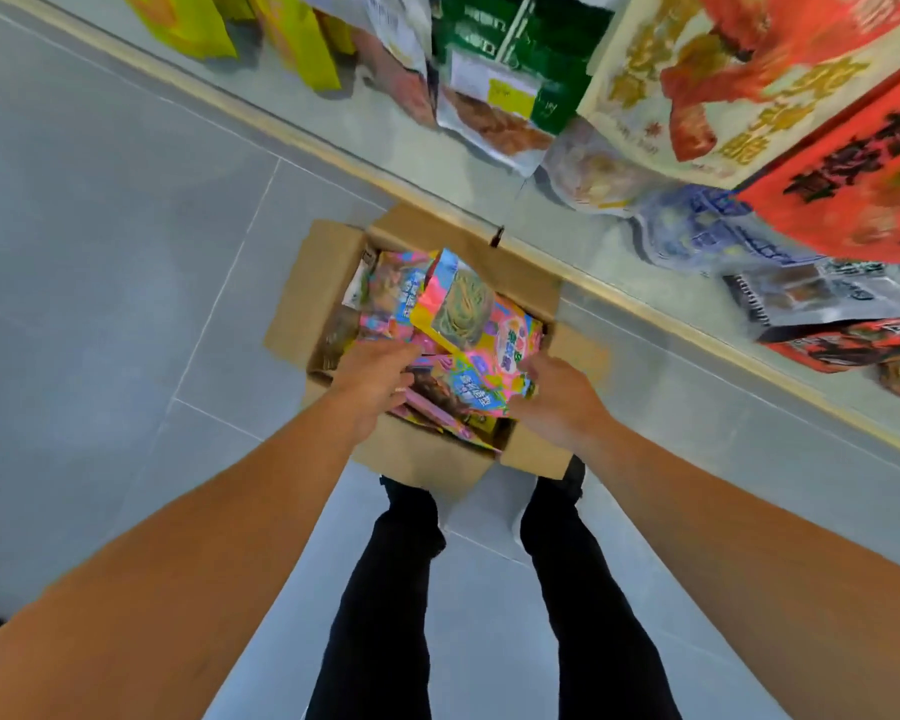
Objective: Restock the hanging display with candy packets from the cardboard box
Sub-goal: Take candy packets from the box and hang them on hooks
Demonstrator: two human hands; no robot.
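Packet (pixel 468 324) print (all blurred) unreadable.

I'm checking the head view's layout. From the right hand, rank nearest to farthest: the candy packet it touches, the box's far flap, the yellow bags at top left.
From the right hand:
1. Candy packet, at its fingers, in the cardboard box.
2. Far flap, beyond the packets.
3. Yellow bags, far upper left.
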